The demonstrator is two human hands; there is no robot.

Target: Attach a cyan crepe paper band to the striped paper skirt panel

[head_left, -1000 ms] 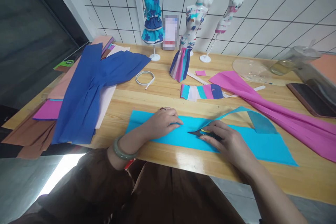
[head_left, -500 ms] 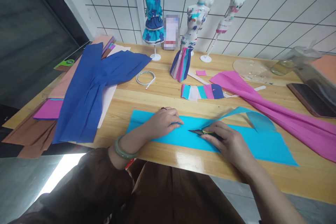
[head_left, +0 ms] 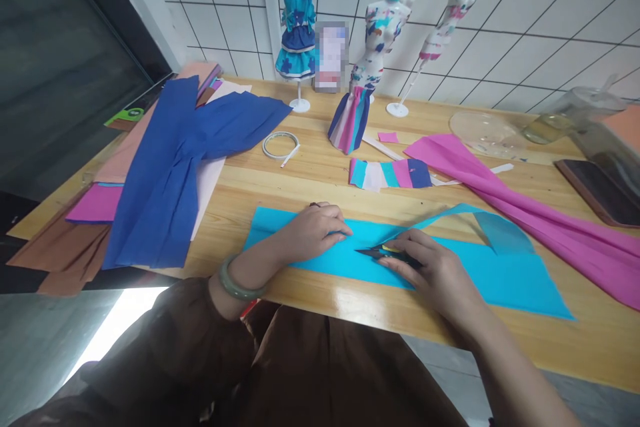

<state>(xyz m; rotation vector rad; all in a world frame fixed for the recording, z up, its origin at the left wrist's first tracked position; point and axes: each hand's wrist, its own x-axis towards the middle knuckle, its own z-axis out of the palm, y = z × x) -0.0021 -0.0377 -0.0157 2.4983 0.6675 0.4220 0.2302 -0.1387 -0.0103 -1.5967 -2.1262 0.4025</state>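
A long sheet of bright blue crepe-like paper or cloth (head_left: pixel 480 273) lies along the table's front edge. On its left part rests my left hand (head_left: pixel 315 230), fingers bent and pressing on the sheet, thumb a little apart. My right hand (head_left: pixel 425 257) is closed around small dark pointed scissors (head_left: pixel 373 252); their tips point left toward my left fingers, over the sheet. From beside the blades a narrow blue strip (head_left: pixel 460 209) rises and curls away to the right. The scissors' handles are mostly hidden in my hand.
Behind the sheet are a striped piece (head_left: pixel 390 174), a long pink piece (head_left: pixel 480 180) and a tape roll (head_left: pixel 281 145). Dress-form mannequins (head_left: pixel 299 47) stand at the wall. Dark blue material (head_left: pixel 165 167) tops a pile at left; a phone (head_left: pixel 600 190) lies at right.
The scissors have edged left along the sheet, and their blades look slightly more apart. The whole view has shifted a little. My left hand stays on the sheet.
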